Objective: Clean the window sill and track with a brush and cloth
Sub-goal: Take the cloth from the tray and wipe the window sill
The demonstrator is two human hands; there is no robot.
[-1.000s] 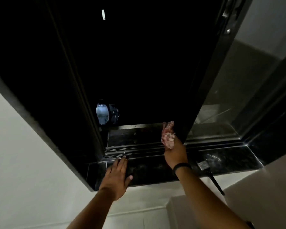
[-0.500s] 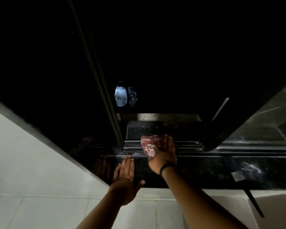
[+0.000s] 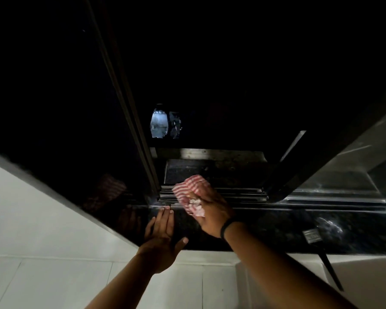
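My right hand (image 3: 212, 210) holds a red-and-white striped cloth (image 3: 188, 189) and presses it onto the metal window track (image 3: 239, 194) near its left end. My left hand (image 3: 163, 237) lies flat, fingers together, on the black stone window sill (image 3: 265, 228), fingertips close to the track's edge. A brush (image 3: 316, 244) with a black handle lies on the sill at the right, its handle sticking out over the front edge.
A dark sliding window frame (image 3: 129, 121) rises left of the track and another sash (image 3: 285, 172) stands at its right end. White wall and tiles (image 3: 54, 282) lie below the sill. Outside is dark.
The right hand has carried the cloth leftwards and down onto the track. The view has shifted right and closer. The left hand stays flat on the sill.
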